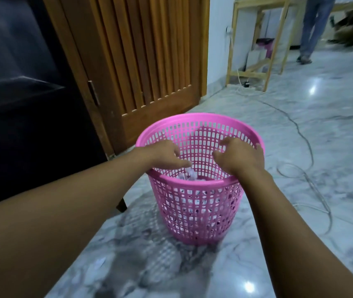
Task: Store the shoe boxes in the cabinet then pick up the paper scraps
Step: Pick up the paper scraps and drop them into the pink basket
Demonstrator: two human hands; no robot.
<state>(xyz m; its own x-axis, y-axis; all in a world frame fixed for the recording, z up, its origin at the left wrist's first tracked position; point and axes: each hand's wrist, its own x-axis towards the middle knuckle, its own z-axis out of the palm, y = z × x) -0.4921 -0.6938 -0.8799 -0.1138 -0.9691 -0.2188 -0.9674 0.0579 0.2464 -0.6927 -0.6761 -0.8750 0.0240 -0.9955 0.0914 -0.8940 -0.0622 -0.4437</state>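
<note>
I am reaching my left hand (164, 154) and right hand (239, 157) over a pink mesh basket (199, 203) on the marble floor (332, 117). Both are hanging with fingers loosely spread, gripping nothing. White paper scraps (189, 175) are lying inside the basket, just beneath my left fingertips.

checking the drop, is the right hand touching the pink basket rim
Cannot tell: in the head view the right hand overlaps the pink basket rim; contact isn't plain.

Dim, bluish, soft; glare on floor (313, 89)
</note>
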